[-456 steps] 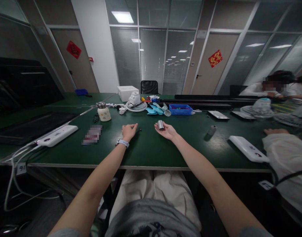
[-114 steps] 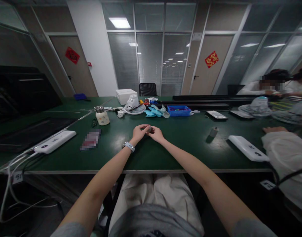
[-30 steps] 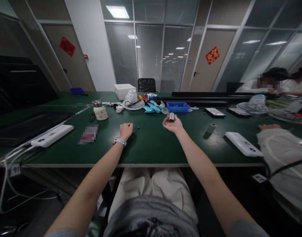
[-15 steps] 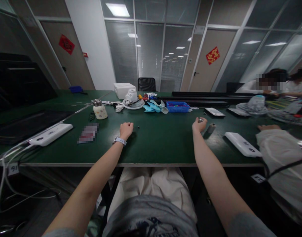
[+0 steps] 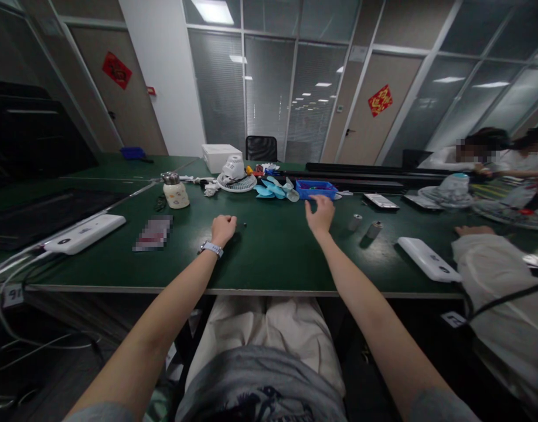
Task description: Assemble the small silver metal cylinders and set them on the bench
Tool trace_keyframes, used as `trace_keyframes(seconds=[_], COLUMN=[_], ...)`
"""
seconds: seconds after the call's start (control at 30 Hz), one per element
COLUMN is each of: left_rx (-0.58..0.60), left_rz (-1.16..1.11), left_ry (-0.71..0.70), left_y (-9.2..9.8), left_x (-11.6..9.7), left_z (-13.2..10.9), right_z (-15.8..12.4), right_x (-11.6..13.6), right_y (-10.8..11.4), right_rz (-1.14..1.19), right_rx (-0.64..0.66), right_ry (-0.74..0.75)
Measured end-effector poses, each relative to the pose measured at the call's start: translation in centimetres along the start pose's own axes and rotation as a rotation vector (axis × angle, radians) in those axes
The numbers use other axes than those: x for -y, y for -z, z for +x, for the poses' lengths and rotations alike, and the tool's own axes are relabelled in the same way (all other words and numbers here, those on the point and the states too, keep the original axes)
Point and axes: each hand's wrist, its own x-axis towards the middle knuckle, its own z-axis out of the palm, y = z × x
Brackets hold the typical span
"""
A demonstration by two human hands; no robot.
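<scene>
My left hand (image 5: 224, 228) rests on the green table (image 5: 269, 258) as a closed fist, a watch on its wrist; a tiny dark part (image 5: 245, 224) lies just right of it. My right hand (image 5: 320, 213) is stretched forward with fingers apart, empty, just short of the blue bin (image 5: 316, 189). Two small metal cylinders stand to its right: one (image 5: 354, 222) nearer the hand, the other (image 5: 373, 229) beside it.
At the back are a white fan base (image 5: 232, 175), light blue fan blades (image 5: 275, 190), a cream bottle (image 5: 174, 191) and a white box (image 5: 220, 155). White flat devices lie at left (image 5: 82, 232) and right (image 5: 428, 258). Another person's sleeve (image 5: 493, 264) is at the right.
My right hand carried a metal cylinder to the right, set it down beside the other cylinder, let go, and has moved back left toward the blue bin. The left fist stayed put.
</scene>
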Motion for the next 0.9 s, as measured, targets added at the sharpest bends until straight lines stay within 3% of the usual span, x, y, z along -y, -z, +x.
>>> trace_keyframes(seconds=[0.1,0.17,0.23,0.3,0.47,0.57,0.67,0.8,0.9], left_rx=[-0.006,-0.012,-0.025,-0.034,-0.033,-0.02,-0.016,-0.012,-0.009], left_rz=[0.006,0.02,0.026,0.024,0.022,0.011,0.011,0.022,0.037], left_ry=[-0.005,-0.009,-0.02,-0.039,-0.055,-0.046,-0.035,-0.013,-0.001], left_y=[0.2,0.3,0.4,0.3,-0.1,-0.2,-0.3,-0.3,-0.3], left_x=[0.0,-0.1,-0.1,0.0,0.3,0.3,0.2,0.2,0.2], left_z=[-0.1,-0.2,-0.3,-0.2,0.1,0.1,0.1,0.1,0.1], right_z=[-2.0,-3.4,-4.3,-4.8,-4.5,-2.8,0.0,3.1,3.4], right_x=[5.8,8.8,11.0,12.5,12.9,10.4,5.3,-3.5,-8.7], right_y=[-3.8,-6.2,-8.1,-9.1,-8.3,-5.3,-0.9,4.8,7.3], right_rz=[0.184,0.212,0.161,0.1,0.114,0.092,-0.09,-0.314,-0.38], right_rx=[0.504,0.723,0.774,0.739,0.7,0.604,0.297,-0.161,-0.287], right_ry=[0.075,0.059,0.035,0.01,-0.011,0.053,0.115,-0.148,-0.329])
